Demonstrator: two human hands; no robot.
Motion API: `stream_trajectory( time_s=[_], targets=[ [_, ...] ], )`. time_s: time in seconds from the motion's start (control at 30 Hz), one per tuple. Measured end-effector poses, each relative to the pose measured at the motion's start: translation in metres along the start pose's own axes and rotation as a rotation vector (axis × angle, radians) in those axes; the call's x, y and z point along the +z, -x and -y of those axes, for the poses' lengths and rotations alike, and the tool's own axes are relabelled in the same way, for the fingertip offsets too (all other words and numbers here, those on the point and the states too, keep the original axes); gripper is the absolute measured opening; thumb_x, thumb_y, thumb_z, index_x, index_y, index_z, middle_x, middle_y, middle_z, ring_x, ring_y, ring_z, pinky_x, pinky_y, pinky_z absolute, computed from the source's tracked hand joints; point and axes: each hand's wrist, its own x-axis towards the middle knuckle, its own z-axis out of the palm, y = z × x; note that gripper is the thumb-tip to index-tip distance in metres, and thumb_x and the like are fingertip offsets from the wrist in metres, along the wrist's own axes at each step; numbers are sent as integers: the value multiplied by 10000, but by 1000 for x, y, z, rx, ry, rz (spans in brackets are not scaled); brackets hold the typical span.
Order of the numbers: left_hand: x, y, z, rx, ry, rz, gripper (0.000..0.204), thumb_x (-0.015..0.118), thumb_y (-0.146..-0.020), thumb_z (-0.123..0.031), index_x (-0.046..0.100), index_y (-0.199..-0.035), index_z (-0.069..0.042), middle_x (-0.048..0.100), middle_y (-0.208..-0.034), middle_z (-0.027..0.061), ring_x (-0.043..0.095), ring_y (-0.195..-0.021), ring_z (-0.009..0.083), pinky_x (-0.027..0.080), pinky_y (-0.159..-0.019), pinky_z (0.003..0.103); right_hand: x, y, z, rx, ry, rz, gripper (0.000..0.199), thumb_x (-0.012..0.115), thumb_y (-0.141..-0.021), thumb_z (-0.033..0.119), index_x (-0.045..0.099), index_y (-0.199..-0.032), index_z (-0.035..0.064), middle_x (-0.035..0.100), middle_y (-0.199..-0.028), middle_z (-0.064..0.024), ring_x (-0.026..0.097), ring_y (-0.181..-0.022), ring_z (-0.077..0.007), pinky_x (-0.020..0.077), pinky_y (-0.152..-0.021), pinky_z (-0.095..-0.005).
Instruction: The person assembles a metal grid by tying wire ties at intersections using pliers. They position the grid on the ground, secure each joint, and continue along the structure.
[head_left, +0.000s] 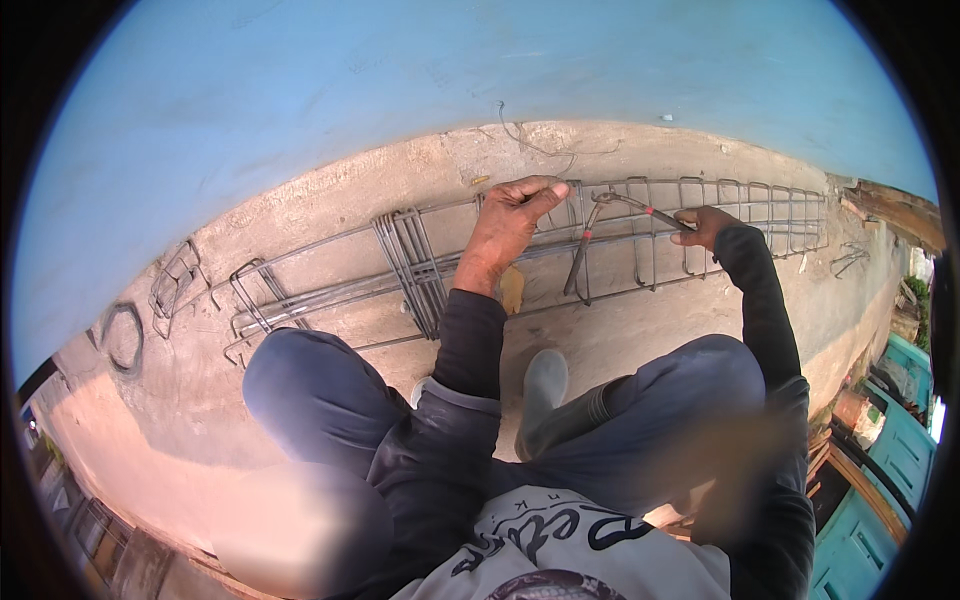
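Observation:
A long steel rebar cage (653, 235) lies across the concrete ground in front of me. My right hand (705, 227) is closed around one red-marked handle of a pair of pincers (580, 258). The pincers' handles are spread wide, and their head is over the cage bars. My left hand (508, 222) is raised over the middle of the cage, thumb and fingers pinched together. Whatever is between those fingertips is too small to make out. Just left of that hand, several stirrups (408, 268) stand bunched together on the long bars.
A blue wall (480, 60) runs along the far side. A thin loose wire (540, 150) lies near its foot. At the left are bent stirrups (178, 285) and a wire coil (123, 338). More loose wire (850, 258) lies at the right, near a wooden beam (895, 212).

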Motion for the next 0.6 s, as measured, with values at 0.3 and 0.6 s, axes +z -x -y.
stream_trajectory(
  time_s=[0.3, 0.6],
  targets=[
    [53, 17, 9, -66, -122, 404, 354, 762, -861, -357, 770, -1051, -59, 750, -959, 81, 649, -978, 193, 465, -947, 332, -9, -17, 122, -457, -1026, -77, 403, 581, -992, 324, 588, -1303, 67, 697, -1104, -144, 677, -946, -239, 529, -871, -328],
    [74, 24, 71, -172, 168, 263, 320, 753, -890, -374, 786, -1021, -84, 604, -699, -27, 434, -561, 80, 417, -550, 265, -9, -23, 117, -464, -1746, -111, 207, 492, -1058, 272, 548, -1100, 77, 490, -678, 15, 439, -530, -83, 397, -478, -237]
  ],
)
